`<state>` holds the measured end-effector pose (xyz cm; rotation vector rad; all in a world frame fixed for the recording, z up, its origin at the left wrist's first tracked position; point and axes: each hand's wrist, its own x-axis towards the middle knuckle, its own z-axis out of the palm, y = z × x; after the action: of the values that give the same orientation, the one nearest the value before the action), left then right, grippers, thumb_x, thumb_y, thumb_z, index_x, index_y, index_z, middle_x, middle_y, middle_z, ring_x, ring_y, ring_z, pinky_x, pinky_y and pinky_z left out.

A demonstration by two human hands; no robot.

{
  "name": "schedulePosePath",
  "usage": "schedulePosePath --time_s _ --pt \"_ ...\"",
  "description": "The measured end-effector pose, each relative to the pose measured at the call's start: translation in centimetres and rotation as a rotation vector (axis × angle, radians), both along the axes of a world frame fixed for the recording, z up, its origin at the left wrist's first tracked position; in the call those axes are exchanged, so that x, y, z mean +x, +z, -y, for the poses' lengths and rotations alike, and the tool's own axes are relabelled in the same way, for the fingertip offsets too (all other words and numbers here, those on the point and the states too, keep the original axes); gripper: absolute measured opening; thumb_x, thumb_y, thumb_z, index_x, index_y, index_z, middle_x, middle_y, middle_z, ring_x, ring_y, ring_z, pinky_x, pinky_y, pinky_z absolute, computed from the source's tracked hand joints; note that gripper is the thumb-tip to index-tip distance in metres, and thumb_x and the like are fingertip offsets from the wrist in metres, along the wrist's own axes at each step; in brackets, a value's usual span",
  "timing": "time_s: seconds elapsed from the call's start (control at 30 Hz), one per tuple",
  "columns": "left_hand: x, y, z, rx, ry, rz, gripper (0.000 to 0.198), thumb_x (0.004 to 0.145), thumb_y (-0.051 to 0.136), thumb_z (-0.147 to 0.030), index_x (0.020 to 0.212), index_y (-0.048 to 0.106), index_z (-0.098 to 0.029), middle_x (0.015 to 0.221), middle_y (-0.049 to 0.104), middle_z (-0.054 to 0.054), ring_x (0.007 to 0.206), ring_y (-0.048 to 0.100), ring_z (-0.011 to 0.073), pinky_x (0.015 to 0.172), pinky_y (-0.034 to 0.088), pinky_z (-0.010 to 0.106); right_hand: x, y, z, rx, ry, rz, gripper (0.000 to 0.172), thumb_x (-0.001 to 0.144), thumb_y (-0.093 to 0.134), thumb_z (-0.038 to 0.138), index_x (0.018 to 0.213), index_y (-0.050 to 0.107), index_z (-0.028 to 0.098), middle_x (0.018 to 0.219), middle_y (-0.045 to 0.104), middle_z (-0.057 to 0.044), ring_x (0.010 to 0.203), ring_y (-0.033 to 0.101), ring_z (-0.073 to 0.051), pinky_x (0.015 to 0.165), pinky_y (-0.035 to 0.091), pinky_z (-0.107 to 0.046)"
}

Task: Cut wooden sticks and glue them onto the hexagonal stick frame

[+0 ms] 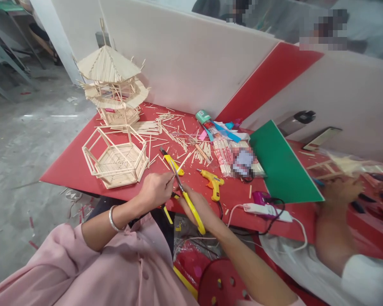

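My left hand (pixel 157 188), with a bangle at the wrist, is closed round a thin wooden stick (pixel 184 162) that points up and right. Yellow-handled scissors (pixel 191 208) are in my right hand (pixel 194 204), their blades against the stick close to my left fingers. Just behind the hands lies a yellow cutter knife (pixel 172 163) on the red table (pixel 73 159). To the left sits an open hexagonal stick frame (pixel 118 163). Behind it stands a tiered stick model with a pointed roof (pixel 110 66). A yellow glue gun (pixel 213 182) rests right of my hands.
Loose sticks (pixel 147 127) are scattered mid-table. Bagged sticks (pixel 222 155), a green-topped can (pixel 204 118) and a green board (pixel 282 165) stand farther right. A white power strip (pixel 268 211) with cables is near the edge. Another person's arm (pixel 335 229) reaches in at right.
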<state>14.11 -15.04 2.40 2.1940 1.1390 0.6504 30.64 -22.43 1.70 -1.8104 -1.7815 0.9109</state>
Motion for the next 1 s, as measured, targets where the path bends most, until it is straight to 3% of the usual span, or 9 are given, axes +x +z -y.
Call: schedulePosePath --time_s 0.17,0.3,0.43,0.63,0.8,0.9,1.0 --pt "0.4 -0.8 0.0 -0.145 0.062 0.030 0.018 0.084 0.046 -0.021 0.068 0.054 -0.020 0.055 0.051 -0.001 0.051 0.046 0.0143 0.054 0.028 0.026 0.4 0.1 -1.0 -0.061 0.048 0.274 0.022 0.083 0.050 0.021 0.102 0.062 0.021 0.066 0.063 -0.003 0.059 0.058 -0.019 0.057 0.031 -0.027" --pt "0.3 -1.4 -0.4 -0.262 0.099 0.117 0.016 0.084 0.047 -0.021 0.070 0.056 -0.019 0.054 0.052 -0.002 0.050 0.047 0.0128 0.051 0.028 0.024 0.5 -0.3 -1.7 -0.068 0.070 0.328 0.019 0.083 0.049 0.020 0.096 0.062 0.019 0.071 0.067 -0.005 0.065 0.063 -0.021 0.058 0.028 -0.027" --pt "0.1 -2.1 -0.8 -0.351 0.103 0.202 0.017 0.084 0.048 -0.023 0.072 0.059 -0.018 0.054 0.053 -0.003 0.048 0.048 0.0115 0.050 0.030 0.022 0.5 -0.5 -2.1 -0.069 0.078 0.316 0.018 0.084 0.047 0.021 0.094 0.062 0.020 0.074 0.068 -0.007 0.069 0.065 -0.023 0.059 0.031 -0.026" --pt "0.0 -2.3 -0.6 -0.570 0.106 0.414 0.019 0.085 0.050 -0.031 0.076 0.060 -0.017 0.051 0.050 -0.005 0.044 0.047 0.0106 0.046 0.032 0.022 1.7 -0.2 -1.4 -0.094 0.176 0.143 0.025 0.088 0.044 0.024 0.108 0.058 0.021 0.077 0.066 -0.001 0.073 0.065 -0.021 0.064 0.039 -0.026" --pt "-0.9 -2.4 -0.5 -0.500 0.225 0.481 0.018 0.084 0.054 -0.031 0.086 0.062 -0.016 0.051 0.048 -0.006 0.045 0.045 0.0103 0.047 0.034 0.022 3.2 0.2 -1.0 -0.136 0.152 0.075 0.039 0.085 0.045 0.025 0.122 0.057 0.022 0.087 0.068 -0.002 0.082 0.064 -0.022 0.077 0.045 -0.032" --pt "-1.3 -2.8 -0.2 -0.497 0.192 0.530 0.020 0.086 0.053 -0.032 0.092 0.062 -0.015 0.053 0.049 -0.006 0.047 0.046 0.0102 0.049 0.036 0.022 3.6 1.0 -1.6 -0.176 0.036 0.054 0.047 0.082 0.043 0.022 0.127 0.055 0.021 0.081 0.067 -0.001 0.080 0.064 -0.022 0.079 0.046 -0.034" --pt "-1.5 -3.1 0.2 -0.528 0.143 0.555 0.022 0.087 0.052 -0.034 0.094 0.063 -0.015 0.057 0.054 -0.004 0.051 0.051 0.0107 0.051 0.039 0.021 3.2 1.8 -1.6 -0.179 0.050 0.011 0.048 0.081 0.043 0.023 0.127 0.057 0.022 0.078 0.066 0.000 0.075 0.064 -0.020 0.076 0.048 -0.032"
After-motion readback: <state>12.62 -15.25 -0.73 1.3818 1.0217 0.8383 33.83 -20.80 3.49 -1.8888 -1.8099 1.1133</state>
